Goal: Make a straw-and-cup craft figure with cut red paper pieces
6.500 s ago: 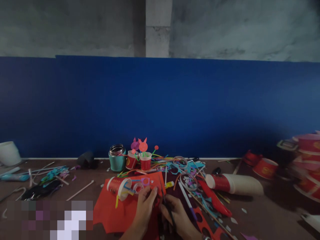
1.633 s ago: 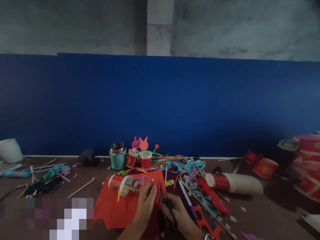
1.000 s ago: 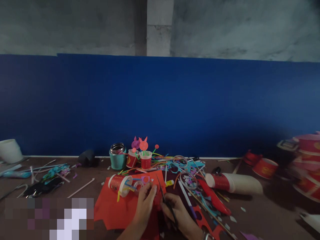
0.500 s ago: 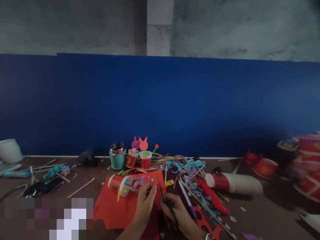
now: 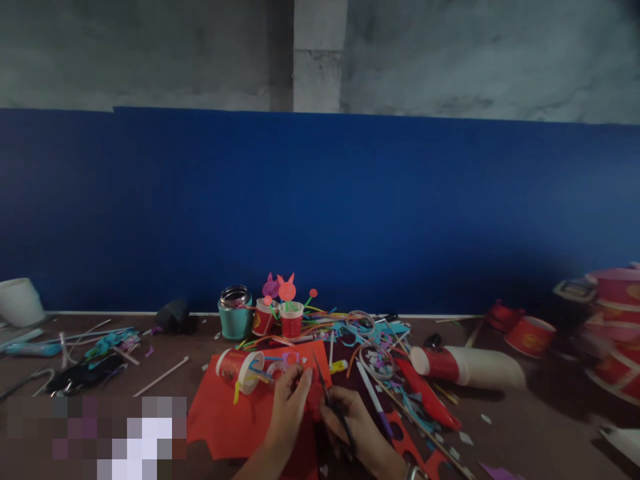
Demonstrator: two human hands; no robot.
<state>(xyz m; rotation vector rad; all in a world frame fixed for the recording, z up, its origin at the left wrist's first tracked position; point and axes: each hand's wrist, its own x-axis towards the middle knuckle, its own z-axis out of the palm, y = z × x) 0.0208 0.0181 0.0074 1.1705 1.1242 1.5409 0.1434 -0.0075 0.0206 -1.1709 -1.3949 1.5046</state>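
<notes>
My left hand [image 5: 291,400] pinches a small piece of red paper [image 5: 314,395] between thumb and fingers. Black-handled scissors [image 5: 340,415] are in my right hand [image 5: 356,420], their blades pointing away from me beside the red paper. Beneath both hands lies a larger red paper sheet [image 5: 225,427]. On that sheet a red-and-white paper cup [image 5: 240,370] rests on its side, with blue and yellow strips at its mouth. A clear tape roll [image 5: 275,368] is partly hidden behind my left fingers.
Behind the sheet stand a teal jar [image 5: 235,317] and a cup with a red paper animal head [image 5: 287,291]. Colourful scraps and a marker [image 5: 373,390] lie to the right, near a long stack of cups [image 5: 470,367]. Black fabric [image 5: 87,373] and a stick [image 5: 163,377] lie left.
Both hands stay almost where they were, still holding the paper and the scissors. The left hand and scissors have shifted only very slightly.
</notes>
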